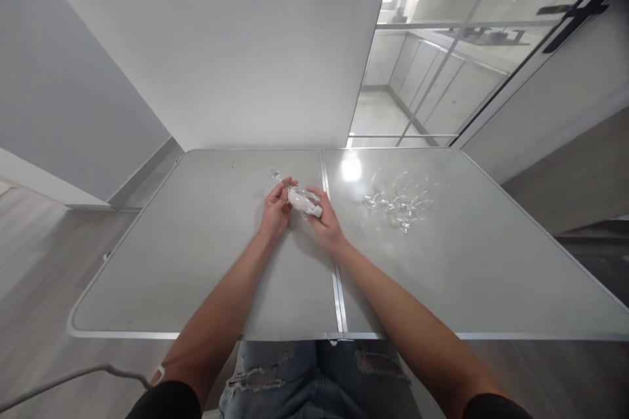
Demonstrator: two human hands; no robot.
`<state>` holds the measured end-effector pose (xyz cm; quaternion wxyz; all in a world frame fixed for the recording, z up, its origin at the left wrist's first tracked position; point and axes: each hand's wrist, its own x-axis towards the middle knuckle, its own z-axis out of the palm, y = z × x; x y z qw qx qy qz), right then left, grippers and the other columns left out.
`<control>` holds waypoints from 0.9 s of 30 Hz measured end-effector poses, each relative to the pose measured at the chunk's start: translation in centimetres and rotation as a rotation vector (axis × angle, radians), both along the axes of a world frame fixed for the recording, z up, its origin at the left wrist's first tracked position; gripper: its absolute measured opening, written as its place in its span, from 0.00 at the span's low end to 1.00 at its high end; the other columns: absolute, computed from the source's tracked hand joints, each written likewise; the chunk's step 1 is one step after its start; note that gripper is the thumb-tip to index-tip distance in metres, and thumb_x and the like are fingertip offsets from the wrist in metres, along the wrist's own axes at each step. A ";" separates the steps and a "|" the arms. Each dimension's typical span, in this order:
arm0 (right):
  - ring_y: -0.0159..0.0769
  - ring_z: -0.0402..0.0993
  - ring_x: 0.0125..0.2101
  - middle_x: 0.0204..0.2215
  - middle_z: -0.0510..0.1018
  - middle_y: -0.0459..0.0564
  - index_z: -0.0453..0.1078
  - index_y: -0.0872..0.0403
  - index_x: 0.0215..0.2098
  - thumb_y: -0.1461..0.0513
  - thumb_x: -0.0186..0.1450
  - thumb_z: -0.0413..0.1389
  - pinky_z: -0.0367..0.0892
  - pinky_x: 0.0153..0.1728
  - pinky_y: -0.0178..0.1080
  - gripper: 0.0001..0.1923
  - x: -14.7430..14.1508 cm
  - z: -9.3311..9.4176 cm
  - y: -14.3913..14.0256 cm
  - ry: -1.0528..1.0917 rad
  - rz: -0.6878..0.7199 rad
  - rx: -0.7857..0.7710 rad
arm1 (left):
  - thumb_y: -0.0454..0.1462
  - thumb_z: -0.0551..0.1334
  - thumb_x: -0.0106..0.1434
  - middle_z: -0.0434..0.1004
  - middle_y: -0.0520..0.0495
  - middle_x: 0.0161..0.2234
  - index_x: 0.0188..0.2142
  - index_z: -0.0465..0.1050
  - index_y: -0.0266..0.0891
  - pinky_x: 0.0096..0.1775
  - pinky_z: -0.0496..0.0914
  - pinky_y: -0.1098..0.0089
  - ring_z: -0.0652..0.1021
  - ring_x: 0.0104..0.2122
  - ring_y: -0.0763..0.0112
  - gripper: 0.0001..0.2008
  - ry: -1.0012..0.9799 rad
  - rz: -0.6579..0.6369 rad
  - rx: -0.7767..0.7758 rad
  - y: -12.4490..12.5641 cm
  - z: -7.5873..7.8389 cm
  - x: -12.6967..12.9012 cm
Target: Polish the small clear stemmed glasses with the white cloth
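Observation:
Over the middle of the table, I hold a clear stemmed glass (276, 175) tilted, its foot pointing away to the left and its bowl toward the right. My left hand (277, 208) is closed around the stem near the bowl. At the bowl end, my right hand (324, 219) is curled around the glass, thumb and fingers on opposite sides. A smooth white thing (304, 201) shows at the bowl between the hands; whether it is inside or against the glass I cannot tell, nor its material.
Several clear stemmed glasses (390, 204) stand grouped on the right half of the pale folding table (196, 262). A metal seam (339, 304) crosses the table. Behind it rises a white wall (236, 65), with a glazed door (422, 72) at the right.

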<state>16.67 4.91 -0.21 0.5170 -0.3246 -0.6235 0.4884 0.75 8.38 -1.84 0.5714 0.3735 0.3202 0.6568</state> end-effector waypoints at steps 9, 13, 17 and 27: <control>0.45 0.73 0.54 0.51 0.80 0.49 0.59 0.44 0.65 0.69 0.59 0.53 0.60 0.61 0.53 0.37 0.4 -0.1 0.5 -0.125 0.031 0.029 | 0.47 0.72 0.57 0.80 0.41 0.50 0.46 0.76 0.40 0.44 0.73 0.66 0.81 0.42 0.65 0.21 0.010 -0.053 -0.039 0.2 -0.6 -0.1; 0.41 0.77 0.45 0.47 0.80 0.47 0.66 0.45 0.57 0.65 0.56 0.62 0.72 0.45 0.43 0.31 0.4 0.4 0.6 0.408 0.135 -0.480 | 0.46 0.74 0.55 0.80 0.42 0.49 0.47 0.76 0.42 0.52 0.72 0.62 0.79 0.51 0.60 0.23 -0.053 -0.076 0.033 0.2 -0.5 -0.2; 0.40 0.77 0.44 0.46 0.79 0.47 0.68 0.46 0.53 0.65 0.54 0.63 0.72 0.44 0.42 0.28 0.4 0.1 0.8 0.514 0.148 -0.560 | 0.44 0.75 0.54 0.79 0.41 0.51 0.46 0.76 0.43 0.57 0.69 0.61 0.76 0.57 0.58 0.22 -0.069 -0.099 0.059 -0.1 -0.1 0.0; 0.46 0.69 0.60 0.58 0.76 0.50 0.66 0.47 0.60 0.72 0.55 0.51 0.44 0.68 0.56 0.35 1.9 0.1 1.3 -0.345 0.028 0.291 | 0.47 0.71 0.59 0.79 0.47 0.38 0.45 0.79 0.41 0.42 0.72 0.71 0.78 0.37 0.71 0.17 0.001 -0.039 -0.019 0.0 -0.4 0.4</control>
